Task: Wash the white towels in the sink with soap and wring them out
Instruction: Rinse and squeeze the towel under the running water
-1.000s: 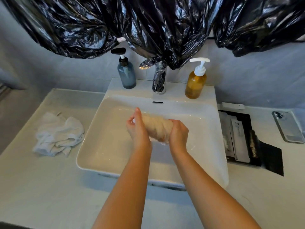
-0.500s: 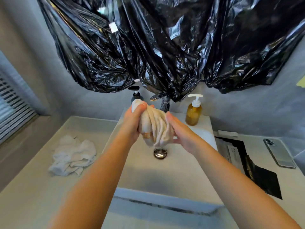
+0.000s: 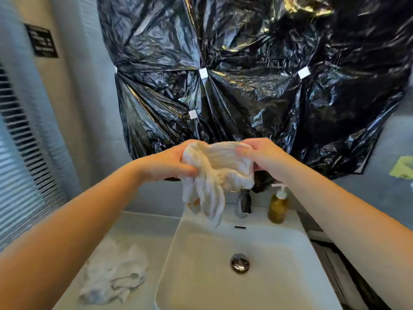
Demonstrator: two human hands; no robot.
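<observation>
Head view: both hands hold a wet towel above the sink.
Left hand and right hand each grip one end.

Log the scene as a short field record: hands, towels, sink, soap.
left hand: grips the white towel at its left end
right hand: grips its right end
white towel: bunched, raised over the sink, tail hanging down
second towel: crumpled on the counter, left of the sink
sink: no towel inside, drain showing
soap: amber pump bottle right of the faucet
</observation>
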